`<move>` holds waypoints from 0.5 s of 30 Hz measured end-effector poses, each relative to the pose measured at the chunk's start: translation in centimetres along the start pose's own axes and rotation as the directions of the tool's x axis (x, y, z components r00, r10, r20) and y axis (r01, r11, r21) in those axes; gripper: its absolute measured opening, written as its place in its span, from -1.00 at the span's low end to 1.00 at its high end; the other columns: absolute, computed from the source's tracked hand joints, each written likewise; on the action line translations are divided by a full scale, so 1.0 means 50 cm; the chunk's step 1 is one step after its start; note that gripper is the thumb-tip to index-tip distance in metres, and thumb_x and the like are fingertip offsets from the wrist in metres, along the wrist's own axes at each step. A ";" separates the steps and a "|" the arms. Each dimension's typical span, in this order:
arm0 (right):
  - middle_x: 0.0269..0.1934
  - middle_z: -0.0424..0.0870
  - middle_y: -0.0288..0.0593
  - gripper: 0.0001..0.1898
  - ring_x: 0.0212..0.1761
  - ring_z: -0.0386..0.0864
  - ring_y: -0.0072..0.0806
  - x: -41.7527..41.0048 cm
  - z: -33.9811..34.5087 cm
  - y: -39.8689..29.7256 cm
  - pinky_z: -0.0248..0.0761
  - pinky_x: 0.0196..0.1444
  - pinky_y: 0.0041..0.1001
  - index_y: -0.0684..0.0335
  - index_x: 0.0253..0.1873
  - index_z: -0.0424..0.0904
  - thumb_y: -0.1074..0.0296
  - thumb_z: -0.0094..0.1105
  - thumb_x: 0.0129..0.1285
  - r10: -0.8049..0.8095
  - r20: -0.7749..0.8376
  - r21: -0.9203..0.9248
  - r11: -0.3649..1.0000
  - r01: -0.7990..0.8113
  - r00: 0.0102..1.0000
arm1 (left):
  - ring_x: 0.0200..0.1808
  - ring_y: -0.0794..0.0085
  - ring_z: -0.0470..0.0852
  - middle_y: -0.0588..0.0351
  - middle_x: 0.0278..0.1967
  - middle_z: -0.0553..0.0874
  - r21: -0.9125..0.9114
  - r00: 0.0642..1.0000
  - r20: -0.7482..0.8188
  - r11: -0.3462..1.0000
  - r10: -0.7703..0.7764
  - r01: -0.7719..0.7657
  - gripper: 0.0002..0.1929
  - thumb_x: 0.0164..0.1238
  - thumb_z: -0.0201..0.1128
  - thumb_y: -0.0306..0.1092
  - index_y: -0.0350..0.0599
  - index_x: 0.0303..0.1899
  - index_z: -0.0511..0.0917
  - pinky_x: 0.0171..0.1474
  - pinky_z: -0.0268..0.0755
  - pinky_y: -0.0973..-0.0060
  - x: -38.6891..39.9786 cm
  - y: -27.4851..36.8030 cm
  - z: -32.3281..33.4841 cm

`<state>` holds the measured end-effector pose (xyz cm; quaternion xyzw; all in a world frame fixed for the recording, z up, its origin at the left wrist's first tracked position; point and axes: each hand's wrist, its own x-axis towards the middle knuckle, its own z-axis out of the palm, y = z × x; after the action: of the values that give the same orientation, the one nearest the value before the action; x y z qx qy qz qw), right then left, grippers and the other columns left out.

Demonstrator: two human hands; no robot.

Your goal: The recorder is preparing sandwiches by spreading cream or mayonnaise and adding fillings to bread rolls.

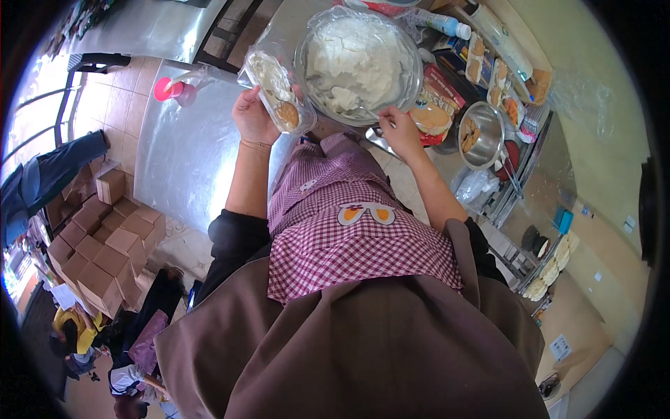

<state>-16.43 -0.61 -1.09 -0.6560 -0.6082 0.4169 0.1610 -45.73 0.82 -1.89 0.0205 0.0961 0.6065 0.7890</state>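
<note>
My left hand (257, 116) holds a long clear plastic tray (280, 91) tilted at the left rim of a large bowl. White cream lies along the tray, with a round golden biscuit (288, 114) at its near end. The large clear bowl (417, 73) is filled with white cream (361, 47) and has plastic film at its rim. My right hand (397, 130) grips the handle of a spoon-like utensil, whose far end reaches into the cream near the bowl's near edge.
At the right stand a steel bowl (494, 118) with biscuits, a printed packet (433, 107), a bottle (442, 22) and filled trays (497, 81). A pink cup (166, 89) is on the metal table (178, 152) at left. Cardboard boxes (112, 235) and people are at lower left.
</note>
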 end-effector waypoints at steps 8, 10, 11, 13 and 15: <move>-0.36 0.59 -0.27 -0.85 -0.33 0.48 -0.68 -0.052 -0.053 -0.082 0.38 -0.27 -0.62 0.38 -0.11 0.50 0.44 0.04 0.34 0.072 -0.024 0.430 0.901 -0.055 0.997 | 0.07 -0.02 0.57 -0.18 0.25 0.41 0.032 0.999 -0.001 0.999 0.042 -0.042 -0.38 0.26 -0.10 -0.12 -0.20 0.34 0.22 0.24 0.25 -0.17 -0.004 0.000 0.066; -0.39 0.56 -0.31 -0.86 -0.38 0.44 -0.71 -0.075 -0.062 -0.123 0.35 -0.34 -0.65 0.38 -0.08 0.48 0.45 0.04 0.36 -0.025 -0.178 0.407 0.908 0.097 0.984 | 0.08 -0.01 0.57 -0.17 0.26 0.40 0.012 0.998 0.019 0.999 0.052 -0.052 -0.37 0.25 -0.09 -0.11 -0.18 0.34 0.21 0.23 0.24 -0.20 0.008 -0.009 0.078; -0.39 0.56 -0.31 -0.86 -0.38 0.44 -0.71 -0.086 -0.064 -0.144 0.35 -0.34 -0.65 0.38 -0.08 0.48 0.45 0.04 0.36 -0.030 -0.178 0.407 0.908 0.102 0.984 | 0.09 0.00 0.56 -0.15 0.28 0.39 -0.010 0.998 0.037 0.998 0.058 -0.058 -0.37 0.25 -0.09 -0.09 -0.15 0.35 0.21 0.23 0.22 -0.23 0.017 -0.013 0.081; -0.41 0.53 -0.33 -0.87 -0.44 0.42 -0.72 -0.109 -0.064 -0.180 0.31 -0.41 -0.68 0.37 -0.08 0.48 0.46 0.06 0.36 -0.141 -0.327 0.286 0.928 0.240 0.934 | 0.08 0.01 0.55 -0.11 0.27 0.41 -0.004 0.997 0.027 0.998 0.067 -0.067 -0.37 0.24 -0.08 -0.06 -0.14 0.32 0.24 0.23 0.22 -0.22 0.037 -0.030 0.086; -0.41 0.53 -0.31 -0.87 -0.47 0.41 -0.72 -0.121 -0.059 -0.197 0.30 -0.45 -0.69 0.37 -0.08 0.48 0.46 0.05 0.36 -0.211 -0.374 0.209 0.930 0.304 0.903 | 0.07 0.00 0.55 -0.11 0.22 0.44 -0.027 0.994 -0.061 0.996 0.086 -0.088 -0.39 0.23 -0.06 -0.04 -0.13 0.29 0.27 0.22 0.25 -0.20 0.056 -0.049 0.101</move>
<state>-20.23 -3.34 9.86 -0.6050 -0.5918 0.3468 0.4044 -41.81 3.31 2.32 -0.0052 0.1098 0.6422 0.7587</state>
